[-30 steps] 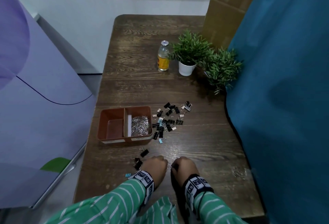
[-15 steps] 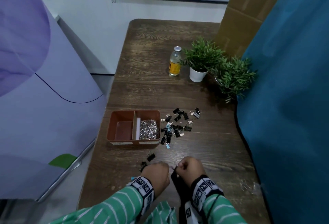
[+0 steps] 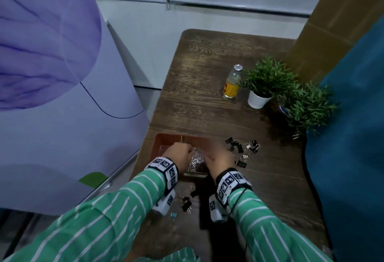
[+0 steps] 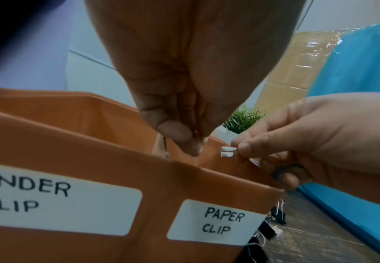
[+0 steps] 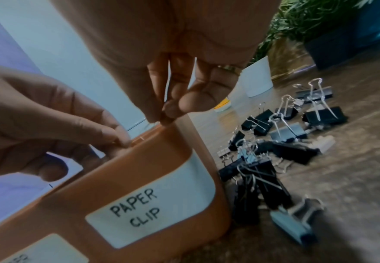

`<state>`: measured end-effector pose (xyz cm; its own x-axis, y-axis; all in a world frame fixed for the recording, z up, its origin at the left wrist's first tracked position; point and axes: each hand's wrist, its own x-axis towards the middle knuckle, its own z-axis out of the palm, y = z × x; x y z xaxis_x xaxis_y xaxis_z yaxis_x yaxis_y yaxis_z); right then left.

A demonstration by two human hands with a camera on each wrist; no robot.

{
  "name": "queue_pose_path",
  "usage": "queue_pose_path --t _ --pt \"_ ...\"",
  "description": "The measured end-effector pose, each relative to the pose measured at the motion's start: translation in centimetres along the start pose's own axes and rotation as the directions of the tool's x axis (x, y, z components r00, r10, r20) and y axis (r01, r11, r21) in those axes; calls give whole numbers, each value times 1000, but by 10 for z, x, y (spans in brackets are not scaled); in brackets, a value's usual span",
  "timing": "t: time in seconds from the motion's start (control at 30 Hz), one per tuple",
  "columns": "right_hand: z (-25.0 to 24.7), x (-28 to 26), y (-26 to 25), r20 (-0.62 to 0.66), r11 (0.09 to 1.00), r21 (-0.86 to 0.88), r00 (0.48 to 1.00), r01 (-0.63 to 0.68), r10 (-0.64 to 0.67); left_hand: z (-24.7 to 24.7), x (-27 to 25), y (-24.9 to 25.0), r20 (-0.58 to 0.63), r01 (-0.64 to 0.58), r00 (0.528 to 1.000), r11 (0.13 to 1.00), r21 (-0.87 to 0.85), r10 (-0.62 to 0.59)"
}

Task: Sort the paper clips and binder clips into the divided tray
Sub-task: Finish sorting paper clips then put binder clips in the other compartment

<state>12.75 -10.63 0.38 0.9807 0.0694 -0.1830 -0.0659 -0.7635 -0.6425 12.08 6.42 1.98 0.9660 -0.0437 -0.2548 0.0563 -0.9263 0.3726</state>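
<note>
An orange divided tray [image 3: 159, 144] stands on the wooden table, with labels "BINDER CLIP" [image 4: 49, 201] and "PAPER CLIP" [image 4: 220, 222] on its near wall. Silver paper clips [image 3: 196, 157] fill the right compartment. My left hand [image 3: 182, 151] hovers over the tray, its fingertips [image 4: 180, 137] pinched on a thin wire paper clip. My right hand [image 3: 214, 155] is beside it over the paper clip compartment, and its fingertips [image 5: 193, 103] pinch a fine wire clip too. Black binder clips [image 3: 241, 149] lie scattered right of the tray [image 5: 162, 160]; they also show in the right wrist view [image 5: 285, 128].
A few more binder clips [image 3: 187, 202] and a small blue one [image 3: 173, 215] lie near the table's front edge. A bottle [image 3: 232, 83] and two potted plants [image 3: 264, 83] stand at the back right. A teal cloth [image 3: 353, 137] borders the right; a purple-white cabinet [image 3: 62, 105] the left.
Both hands have left the table's near edge and moved forward over the tray. Their fingers stay pinched together.
</note>
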Motion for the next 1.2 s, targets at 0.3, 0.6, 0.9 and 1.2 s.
queue_pose_path --t 0.3,0.6,0.9,1.2 --pt "17 -65 38 130 963 -49 957 266 -258 1 -80 -42 -144 -240 966 948 -207 213" --pt "57 -99 38 586 722 -431 777 540 -230 93 -150 -110 268 80 962 994 -69 -59" --pt "74 -104 48 571 730 -419 782 540 -250 105 -129 -57 267 -23 964 997 80 1" --pt "59 -108 76 526 837 -327 821 438 -224 106 -132 -45 340 -53 940 994 92 18"
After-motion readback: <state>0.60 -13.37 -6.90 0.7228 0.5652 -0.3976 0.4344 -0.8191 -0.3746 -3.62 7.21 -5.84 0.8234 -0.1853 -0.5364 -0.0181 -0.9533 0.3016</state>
